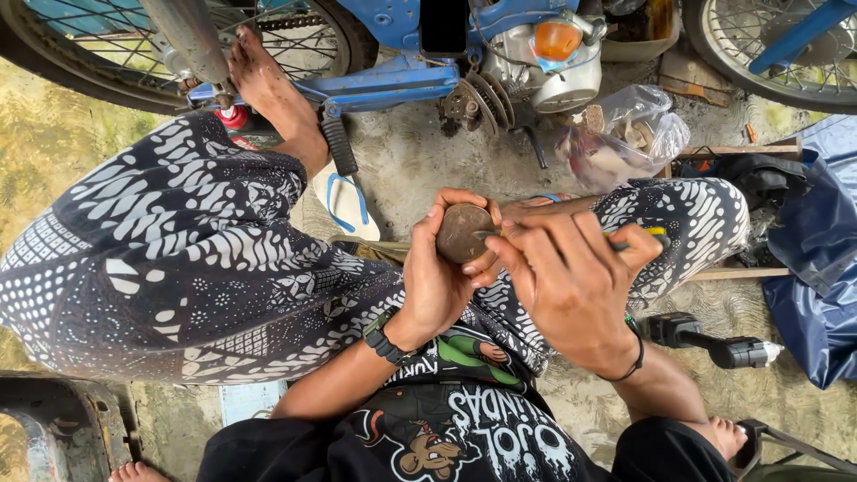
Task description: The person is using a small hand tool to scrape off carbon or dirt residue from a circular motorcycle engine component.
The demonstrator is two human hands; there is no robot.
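Note:
My left hand (442,272) grips a round, dirty brown disc-shaped part (462,232), holding it upright above my lap. My right hand (571,277) is closed on a thin tool with a yellow handle (654,232); its metal tip touches the face of the disc. Both hands sit between my knees, over patterned black-and-white trousers (178,268). My left foot (268,85) rests against the blue motorcycle frame (393,85).
A blue motorcycle with an exposed clutch and engine (527,67) stands ahead on concrete. A clear plastic bag of parts (625,134) lies right of it. A white flip-flop (346,203), a dark blue tarp (817,268) and a black power tool (714,344) lie around me.

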